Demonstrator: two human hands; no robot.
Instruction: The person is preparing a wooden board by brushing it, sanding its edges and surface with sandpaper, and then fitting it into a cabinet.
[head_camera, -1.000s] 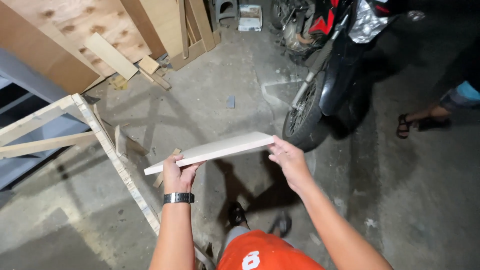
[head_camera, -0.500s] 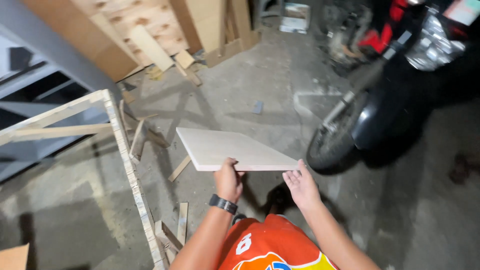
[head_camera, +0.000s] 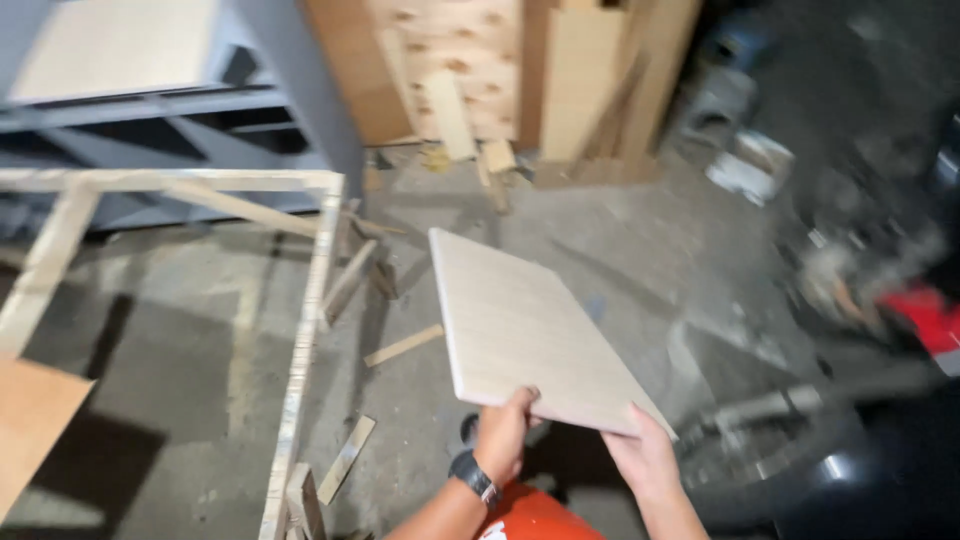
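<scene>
Head view: concrete floor (head_camera: 180, 400), then grey metal racking (head_camera: 150, 110), an open timber frame (head_camera: 310, 300), a blurred motorcycle (head_camera: 880, 400) cut off at right. Pale wood panel (head_camera: 525, 335) held out over the floor; versus a second ago it has swung from edge-on to face-up and toward the frame, so it is being carried, not set down. Left hand (head_camera: 503, 435), watch on wrist, fingers clamped on near edge; right hand (head_camera: 645, 460) grips the near corner. Panel's underside hidden.
</scene>
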